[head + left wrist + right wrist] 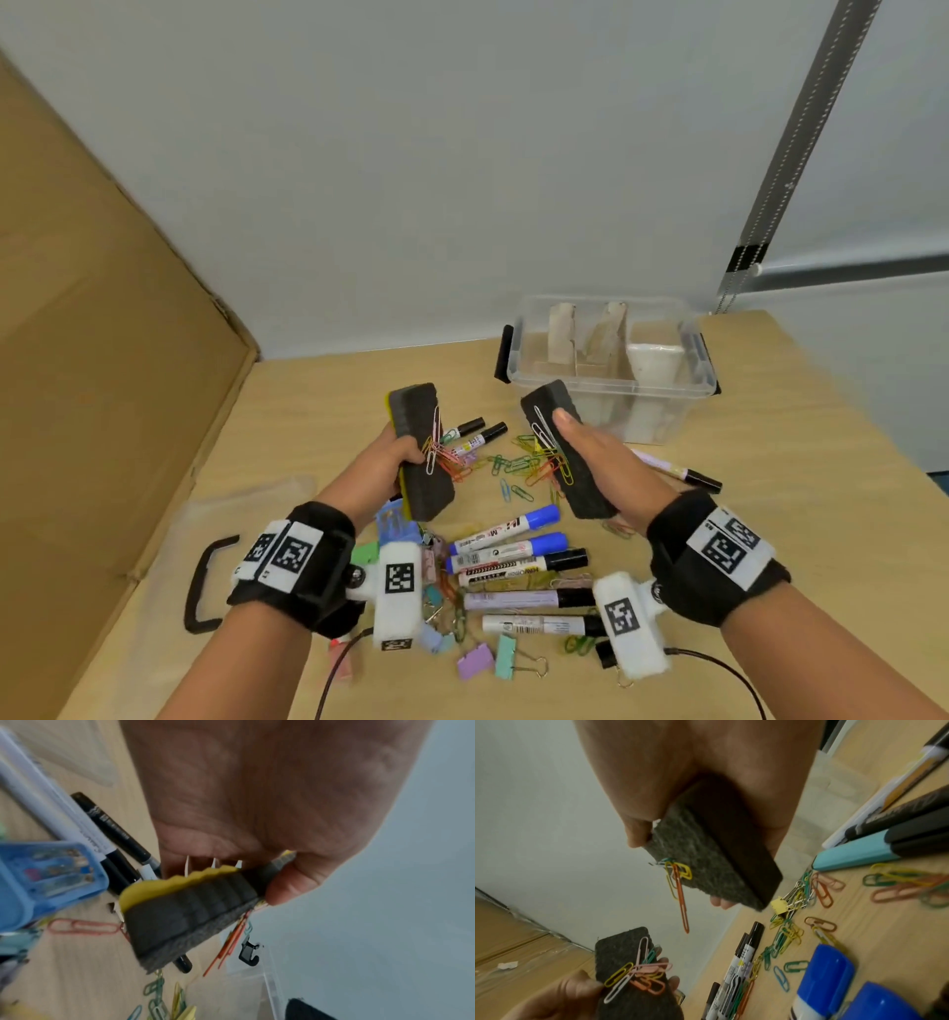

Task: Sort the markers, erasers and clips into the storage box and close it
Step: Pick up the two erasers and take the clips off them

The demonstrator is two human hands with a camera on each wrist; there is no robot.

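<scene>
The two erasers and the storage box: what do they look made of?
Left-hand eraser: dark fuzzy felt face, yellow foam-like back; paper clips cling, so probably magnetic. Right-hand eraser: the same felt, smooth black back. Storage box: clear glossy plastic, contents showing through.

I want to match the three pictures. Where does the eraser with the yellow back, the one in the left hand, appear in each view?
Head: the yellow-backed eraser is left of centre, held up by the left hand.
Left wrist: centre, yellow edge on top.
Right wrist: bottom left, felt side with clips.
Shared landmark: the black-capped markers on the table.
</scene>
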